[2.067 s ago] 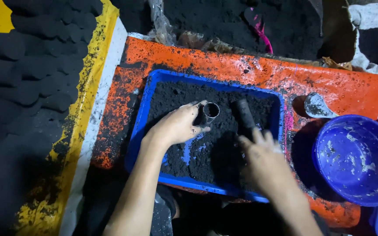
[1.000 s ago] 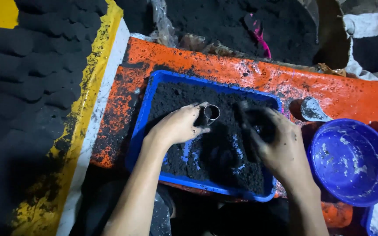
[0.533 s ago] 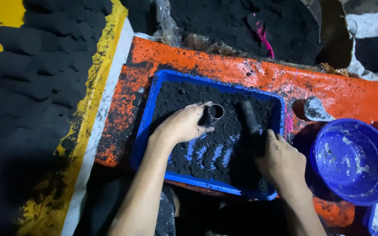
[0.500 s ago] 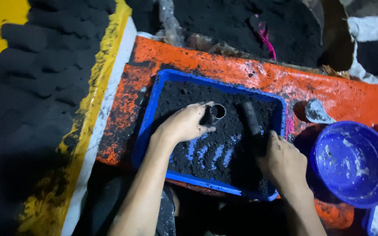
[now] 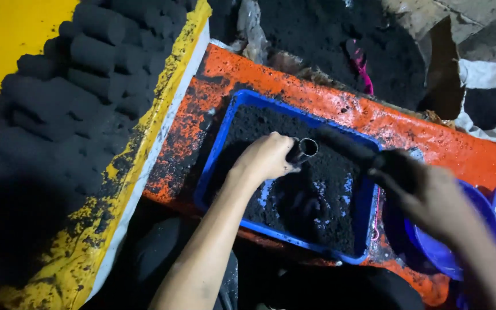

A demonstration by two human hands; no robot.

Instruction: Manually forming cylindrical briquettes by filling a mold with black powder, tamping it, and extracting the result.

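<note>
Left hand gripping metal tube over blue tray, right hand at three o'clock clutching dark rod, blurred, fingertips obscured.

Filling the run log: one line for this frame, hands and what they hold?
left hand: shut on metal tube over blue tray | right hand: shut on dark rod, raised | blue bowl at right
</note>
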